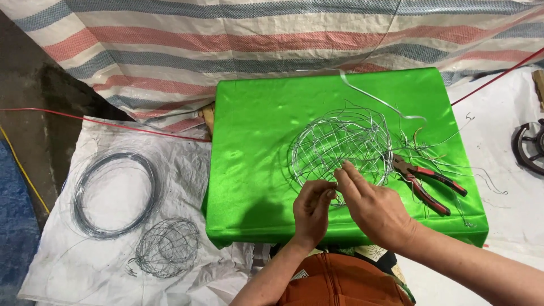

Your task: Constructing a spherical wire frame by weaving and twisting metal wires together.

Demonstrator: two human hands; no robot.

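Two hands worked wire at the near rim of a half-built wire ball.

The left hand (310, 208) and right hand (371, 205) both pinched thin wire with their fingers at the rim of the ball (341, 147) on the green tabletop (249, 170). Its frame looked formed but loose ends stuck out. Pliers (428, 182) lay just right; a finished-looking ball (167, 247) and a wire coil (116, 192) lay on the floor sheet.

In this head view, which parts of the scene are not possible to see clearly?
- Head view: where the left hand and right hand pinch the wire basket, the fingers hide the joint.
- Dark round object: cut off by the right edge.
- Loose wire ends near the pliers: too thin to follow.
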